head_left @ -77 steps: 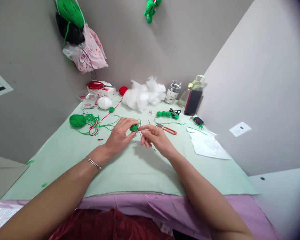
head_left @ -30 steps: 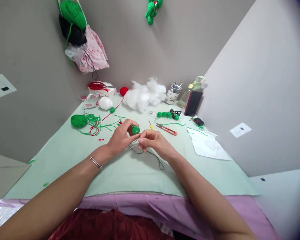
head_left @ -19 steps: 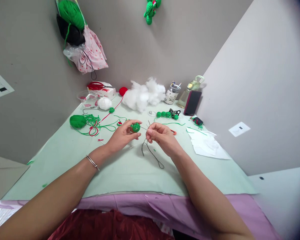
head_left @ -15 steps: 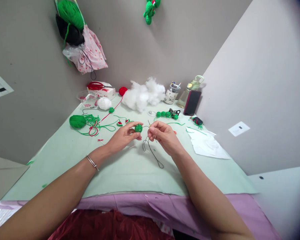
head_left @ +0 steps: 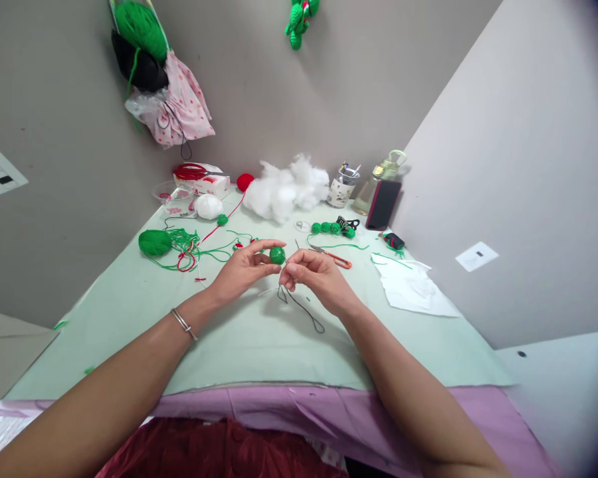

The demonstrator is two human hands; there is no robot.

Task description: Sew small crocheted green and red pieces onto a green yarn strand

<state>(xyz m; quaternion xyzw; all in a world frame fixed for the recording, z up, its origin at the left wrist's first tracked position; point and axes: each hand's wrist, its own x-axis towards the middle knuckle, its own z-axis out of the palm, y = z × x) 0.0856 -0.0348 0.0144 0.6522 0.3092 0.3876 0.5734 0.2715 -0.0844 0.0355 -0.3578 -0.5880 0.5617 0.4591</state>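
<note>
Between the thumb and fingers of my left hand [head_left: 244,269] is a small green crocheted ball [head_left: 278,255]. My right hand [head_left: 313,275] is pinched close against the ball's right side. Black thread [head_left: 306,311] runs out of its fingertips and trails in a loop over the tabletop. Whether a needle is also in that pinch is hidden by the fingers. Orange-handled thread snips [head_left: 336,259] lie just beyond my right hand. Small red, white and green crocheted pieces [head_left: 238,246] are partly covered behind my left fingers.
Green yarn [head_left: 154,243] lies tangled at left, near a white yarn ball [head_left: 209,206]. White stuffing [head_left: 286,189] is heaped at the back beside a pen cup [head_left: 343,187]. A joined row of green balls [head_left: 333,228], a phone [head_left: 383,206] and white paper [head_left: 413,289] are to the right.
My right hand has moved left and slightly down, up to the green ball, bringing the black thread along. The orange snips behind it have come into view. My left hand stays nearly still.
</note>
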